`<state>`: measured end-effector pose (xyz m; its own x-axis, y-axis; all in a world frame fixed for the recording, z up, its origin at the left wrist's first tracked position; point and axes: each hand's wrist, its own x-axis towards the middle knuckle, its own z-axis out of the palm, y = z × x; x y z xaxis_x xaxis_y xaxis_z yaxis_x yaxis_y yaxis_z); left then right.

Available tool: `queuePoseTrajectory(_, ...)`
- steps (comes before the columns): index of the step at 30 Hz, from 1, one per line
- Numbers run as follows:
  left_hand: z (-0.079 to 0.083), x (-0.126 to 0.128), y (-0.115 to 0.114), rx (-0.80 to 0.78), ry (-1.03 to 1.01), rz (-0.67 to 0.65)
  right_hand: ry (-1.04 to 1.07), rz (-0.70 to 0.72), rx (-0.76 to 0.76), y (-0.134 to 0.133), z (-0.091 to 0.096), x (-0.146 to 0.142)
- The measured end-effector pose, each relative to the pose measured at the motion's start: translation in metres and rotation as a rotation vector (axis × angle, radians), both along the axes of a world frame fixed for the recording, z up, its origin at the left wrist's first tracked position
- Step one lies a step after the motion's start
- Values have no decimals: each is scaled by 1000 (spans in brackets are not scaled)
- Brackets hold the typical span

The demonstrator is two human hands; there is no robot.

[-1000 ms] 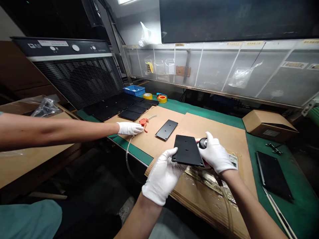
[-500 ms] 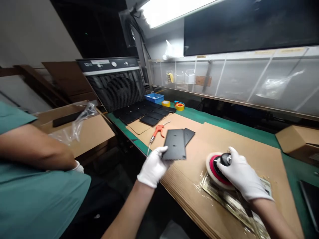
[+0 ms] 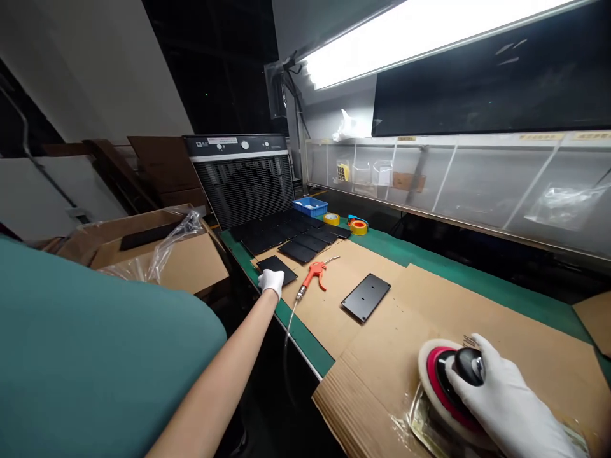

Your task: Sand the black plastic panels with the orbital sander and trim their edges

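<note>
My left hand (image 3: 270, 281), in a white glove, reaches to the far left of the bench with its fingers closed at the near edge of a thin black plate (image 3: 278, 268). That plate lies at the cardboard's left edge. In a white glove too, my right hand (image 3: 496, 388) grips the black knob of a round polisher (image 3: 442, 375), which has a red ring and a pale pad. The polisher rests on a film-wrapped flat pad (image 3: 420, 423). Another black plate (image 3: 366, 298) with small holes lies on the cardboard between my hands.
An orange air blow gun (image 3: 315, 275) with its hose lies between the plates. Rows of black plates (image 3: 267, 232) stand before a black grilled unit (image 3: 243, 184). Behind are a blue bin (image 3: 310, 206) and tape rolls (image 3: 358, 226). A person's teal sleeve (image 3: 95, 350) is close on the left.
My left hand has carried a black plate leftward and down to the cardboard's edge, uncovering the other plate. My right hand stays on the polisher. The view has shifted.
</note>
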<state>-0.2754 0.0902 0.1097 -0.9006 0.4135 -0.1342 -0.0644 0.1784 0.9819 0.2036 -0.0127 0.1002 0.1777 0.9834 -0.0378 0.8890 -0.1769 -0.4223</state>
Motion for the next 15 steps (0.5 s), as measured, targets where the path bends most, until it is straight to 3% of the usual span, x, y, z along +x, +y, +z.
queuePoseTrajectory(7, -4, -3, 50, -127, 260, -89, 28, -30, 16, 6, -17, 7)
queuePoseTrajectory(15, -6, -7, 67, -256, 416, -188, 50, -56, 1, 5, -14, 4)
